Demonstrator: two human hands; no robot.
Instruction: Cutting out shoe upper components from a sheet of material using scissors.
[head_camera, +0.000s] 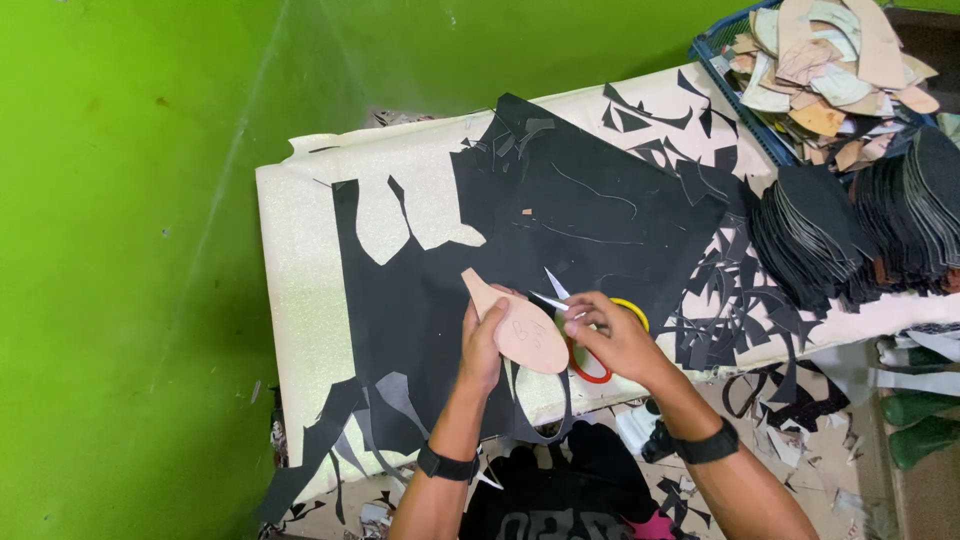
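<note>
My left hand holds a tan sole-shaped template flat against a black sheet of material on the white table. My right hand grips scissors with one yellow and one red handle loop. The open blades point up and left beside the template's edge. A thin black strip hangs down from the sheet below the template.
Stacks of cut black sole shapes lie at the table's right end. A blue crate of tan and pale cut pieces stands at the back right. Black offcuts litter the table and the floor. A green wall is on the left.
</note>
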